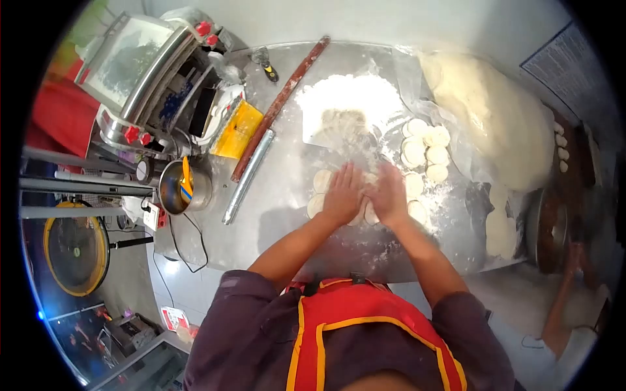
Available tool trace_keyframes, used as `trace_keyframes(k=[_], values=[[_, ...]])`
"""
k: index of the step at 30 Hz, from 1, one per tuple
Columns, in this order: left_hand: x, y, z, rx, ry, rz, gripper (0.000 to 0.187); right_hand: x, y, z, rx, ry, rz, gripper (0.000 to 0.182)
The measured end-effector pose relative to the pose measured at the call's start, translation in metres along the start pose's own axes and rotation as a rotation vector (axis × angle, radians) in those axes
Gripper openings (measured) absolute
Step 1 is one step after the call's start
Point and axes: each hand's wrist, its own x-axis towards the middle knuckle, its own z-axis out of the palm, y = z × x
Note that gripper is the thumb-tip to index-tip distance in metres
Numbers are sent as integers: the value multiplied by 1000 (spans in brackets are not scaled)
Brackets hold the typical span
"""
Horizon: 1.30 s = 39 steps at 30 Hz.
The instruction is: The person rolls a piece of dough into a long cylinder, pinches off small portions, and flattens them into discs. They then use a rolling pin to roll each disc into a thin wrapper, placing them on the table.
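My left hand (343, 193) lies flat over pieces of dough on the floured metal table, fingers stretched out and pointing away from me. Close beside it, my right hand (387, 195) is also pressed down flat, a little blurred. Round dough pieces (315, 206) show to the left of my left hand, and a few more peek out between and under the palms. To the right of my right hand sit further dough rounds (417, 212). Beyond them is a cluster of floured dough rounds (425, 144). What lies directly under my palms is hidden.
White flour (349, 94) is heaped at the back. A wooden rolling pin (280, 107) and a metal rod (248, 177) lie left, near a yellow scraper (237, 130), a metal pot (185, 188) and a dough machine (140, 65). A large dough mass (489, 111) covers the right; another person's arm (566, 296) is beyond.
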Motion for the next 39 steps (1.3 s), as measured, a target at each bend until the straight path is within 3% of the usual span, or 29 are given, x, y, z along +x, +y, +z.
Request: trace_keyframes(k=[4,11,14,17,18,21,22,25,28,29,30,31,34,35,37,38,39], values=[[4,-12,7,154,111,92,63,-1,-9,23,-88,35,-167,69],[11,-12,10,123,134,84,58,3,-8,21,-134,77,-140,64],[14,-28,10,75,94,163,52,13,-7,6,-48,-178,-65,61],[18,-29,-40,-285,-162,-80,39,10,4,-16,358,-9,65,58],[20,-38,-17,-238,14,32,30,10,9,-12,157,131,-68,54],[29,-27,4,-72,141,32,33,15,9,5,-23,-29,-86,48],[28,-20,-8,-28,88,7,36,14,4,9,-74,62,-103,42],[18,-19,-35,0,4,-66,43,0,4,-3,34,70,-80,42],[13,-59,-44,-107,51,-147,47,-8,31,-18,270,109,230,43],[14,-76,-38,-99,43,-192,51,-10,35,-28,229,127,236,45],[17,-85,-37,-90,37,-235,55,-5,51,-25,241,10,276,48],[20,-84,-43,-96,-61,-261,57,6,61,-23,252,-101,311,50],[35,-66,-68,-44,-403,-327,68,10,52,-22,140,-42,225,57],[35,-57,-73,27,-363,-264,67,11,42,-29,68,-41,190,52],[27,-42,-74,167,-283,-136,66,-4,42,-21,90,159,-37,50],[32,-57,-50,259,-250,31,63,-13,45,-20,229,90,42,51],[39,-51,-53,154,-302,11,63,-22,44,-23,369,20,121,52]])
